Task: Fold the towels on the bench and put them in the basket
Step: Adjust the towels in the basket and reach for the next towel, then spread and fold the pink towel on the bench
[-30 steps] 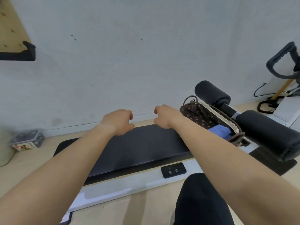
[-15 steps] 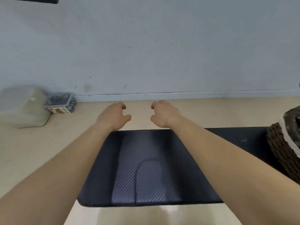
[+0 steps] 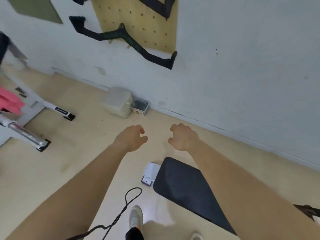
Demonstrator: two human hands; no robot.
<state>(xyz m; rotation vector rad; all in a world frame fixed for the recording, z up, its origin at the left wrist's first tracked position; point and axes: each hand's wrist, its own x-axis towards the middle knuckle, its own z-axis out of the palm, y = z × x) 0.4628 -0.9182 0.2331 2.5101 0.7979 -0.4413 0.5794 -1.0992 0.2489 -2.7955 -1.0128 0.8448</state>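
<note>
Left hand [image 3: 131,137]: stretched forward above the floor [image 3: 52,170], palm down, fingers loosely curled, thumb apart from them; released, grasped nothing.
Right hand [image 3: 185,137]: stretched forward level with the left, near it but apart; fingers loosely bent, released, grasped nothing.
Bench [image 3: 188,191]: black padded top, lower right, rounded end pointed toward the wall; crossed from above by the right forearm; lay below and behind both hands.
Bench frame [image 3: 151,172]: white end piece, stuck out just beside the pad's rounded end.
Basket [image 3: 310,212]: only a dark brown sliver at the right edge, beyond the right forearm; contents hidden.
Pink cloth [image 3: 10,101]: far left edge, draped on a white equipment frame, well apart from both hands; too blurred to tell whether a towel.
Chrome bar [image 3: 26,134]: left side, slanted down to a black foot on the floor.
Pegboard [image 3: 138,23]: pale wood, fixed to the wall at the top.
Black handles [image 3: 124,38]: hung on and beside the pegboard.
Plastic container [image 3: 119,103]: translucent, stood on the floor against the wall.
Small box [image 3: 140,107]: touched the container's right side.
Black cord [image 3: 128,205]: looped on the floor between the forearms.
Shoe [image 3: 136,217]: pale, bottom centre, just beside the cord.
</note>
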